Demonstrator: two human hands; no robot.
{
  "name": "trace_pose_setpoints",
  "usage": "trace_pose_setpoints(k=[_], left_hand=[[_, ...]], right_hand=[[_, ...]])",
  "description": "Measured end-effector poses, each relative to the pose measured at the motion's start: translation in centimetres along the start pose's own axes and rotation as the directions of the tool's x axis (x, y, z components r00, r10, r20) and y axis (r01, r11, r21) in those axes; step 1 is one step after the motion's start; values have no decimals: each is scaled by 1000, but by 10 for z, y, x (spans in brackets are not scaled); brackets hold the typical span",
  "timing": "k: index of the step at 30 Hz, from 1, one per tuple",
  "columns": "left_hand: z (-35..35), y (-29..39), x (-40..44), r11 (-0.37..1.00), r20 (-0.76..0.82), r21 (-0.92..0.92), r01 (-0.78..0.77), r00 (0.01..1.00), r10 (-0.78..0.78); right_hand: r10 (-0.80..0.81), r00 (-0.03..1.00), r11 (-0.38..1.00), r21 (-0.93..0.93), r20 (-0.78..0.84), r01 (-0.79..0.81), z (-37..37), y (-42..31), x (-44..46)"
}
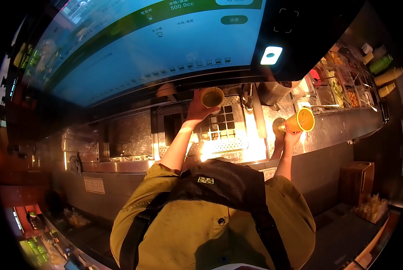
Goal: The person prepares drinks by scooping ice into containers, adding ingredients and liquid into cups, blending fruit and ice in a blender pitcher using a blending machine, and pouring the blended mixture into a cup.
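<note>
My left hand [199, 110] is wrapped round a yellow-rimmed cup [212, 97] with something brownish inside, below the large screen and over the metal drip grid [221, 123]. Farther right, my right hand [292, 135] grips a yellow cup [304, 120], tilted, its open mouth facing right and showing a few dark specks. A small round metal item [279, 125] is just left of this second cup, on the steel counter.
A large lit screen [165, 40] hangs over the counter's back. At the right are a metal pitcher [273, 92], trays of colourful toppings [341, 83] and stacked green cups [381, 65]. A brown box [356, 182] stands lower right. A sunken basin [130, 132] lies left.
</note>
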State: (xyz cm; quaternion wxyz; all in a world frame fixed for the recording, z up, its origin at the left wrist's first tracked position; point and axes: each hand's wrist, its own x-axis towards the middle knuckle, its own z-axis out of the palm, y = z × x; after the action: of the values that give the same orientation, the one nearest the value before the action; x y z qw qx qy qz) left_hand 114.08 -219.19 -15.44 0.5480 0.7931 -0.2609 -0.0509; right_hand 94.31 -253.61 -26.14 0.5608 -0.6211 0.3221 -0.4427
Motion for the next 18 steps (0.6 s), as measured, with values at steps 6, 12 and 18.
trace_pose_setpoints(k=[6,12,18], left_hand=[[0,-3,-1,1000,0,12,21,1000,-21],[-2,2,0,999,7,35,26,1000,-27],[-1,4,-1,1000,-17,-3,28,999,-28]], right_hand=[[23,1000,1000,-13,-10,-23,-1,5,1],[31,999,999,38,-4,-31,-1,7,2],[23,1000,998,50,-9,-23,-2,13,3]])
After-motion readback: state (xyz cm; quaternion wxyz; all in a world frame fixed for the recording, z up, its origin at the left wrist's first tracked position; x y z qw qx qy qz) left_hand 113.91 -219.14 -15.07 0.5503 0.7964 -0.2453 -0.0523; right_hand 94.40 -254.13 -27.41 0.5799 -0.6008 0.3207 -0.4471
